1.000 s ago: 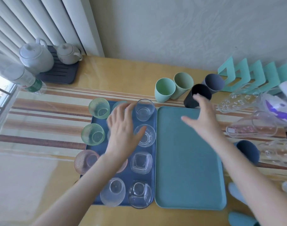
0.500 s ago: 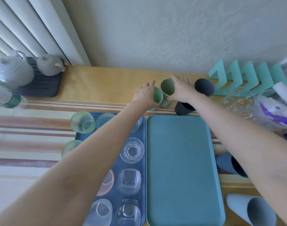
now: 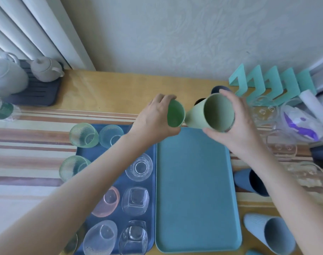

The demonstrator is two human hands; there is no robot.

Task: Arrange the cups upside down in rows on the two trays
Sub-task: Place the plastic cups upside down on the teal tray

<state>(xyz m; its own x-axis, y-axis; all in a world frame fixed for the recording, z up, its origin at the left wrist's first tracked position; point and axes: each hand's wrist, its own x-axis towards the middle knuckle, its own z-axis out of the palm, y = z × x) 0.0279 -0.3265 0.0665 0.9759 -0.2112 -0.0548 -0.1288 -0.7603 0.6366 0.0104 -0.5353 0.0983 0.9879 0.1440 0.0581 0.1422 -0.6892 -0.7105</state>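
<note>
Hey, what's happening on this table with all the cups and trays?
A person is sorting cups onto two trays. The left hand holds a bright green cup and the right hand a pale green cup, both lifted over the far edge of the teal tray, which has nothing on it yet. The dark blue tray beside it is already filled with upturned glasses. More cups lie on the table to the right.

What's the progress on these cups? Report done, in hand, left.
Done: the dark blue tray is filled with upside-down glasses. In hand: the left hand holds a green cup, the right hand a pale green cup. Left: the teal tray is bare; blue cups lie beside it.
</note>
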